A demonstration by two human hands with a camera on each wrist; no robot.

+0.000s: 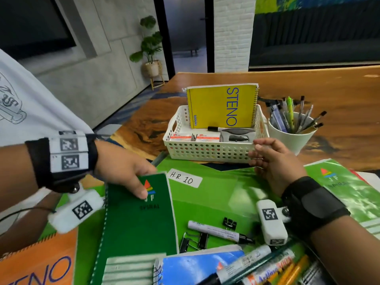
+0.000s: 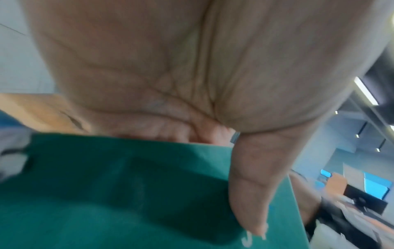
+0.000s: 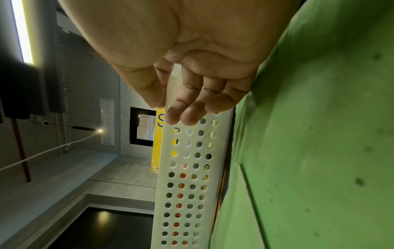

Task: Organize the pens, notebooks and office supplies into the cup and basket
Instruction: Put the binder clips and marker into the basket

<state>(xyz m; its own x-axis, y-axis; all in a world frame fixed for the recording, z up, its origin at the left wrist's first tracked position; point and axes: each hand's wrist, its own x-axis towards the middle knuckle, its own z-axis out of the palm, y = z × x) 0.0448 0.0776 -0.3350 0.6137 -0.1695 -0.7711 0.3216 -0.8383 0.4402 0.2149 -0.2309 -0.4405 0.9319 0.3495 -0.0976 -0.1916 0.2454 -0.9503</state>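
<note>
My left hand [image 1: 139, 182] pinches the top edge of a dark green spiral notebook [image 1: 135, 219], thumb on the cover and fingers underneath; in the left wrist view the thumb lies across that notebook [image 2: 127, 193]. My right hand [image 1: 265, 155] grips the front right rim of the white perforated basket [image 1: 205, 153], thumb inside and fingers [image 3: 187, 116] on the outer wall [image 3: 192, 185]. A yellow steno notebook [image 1: 222, 105] stands upright in the basket behind small boxes and a stapler. The white cup [image 1: 290, 136], right of the basket, holds several pens.
A light green folder [image 1: 216, 192] labelled H.R. 10 lies under both hands. On it are a white marker [image 1: 220, 231] and binder clips [image 1: 195, 241]. A blue notebook [image 1: 197, 268], more markers [image 1: 267, 266], an orange steno pad [image 1: 37, 264] and a green notebook [image 1: 345, 186] lie around.
</note>
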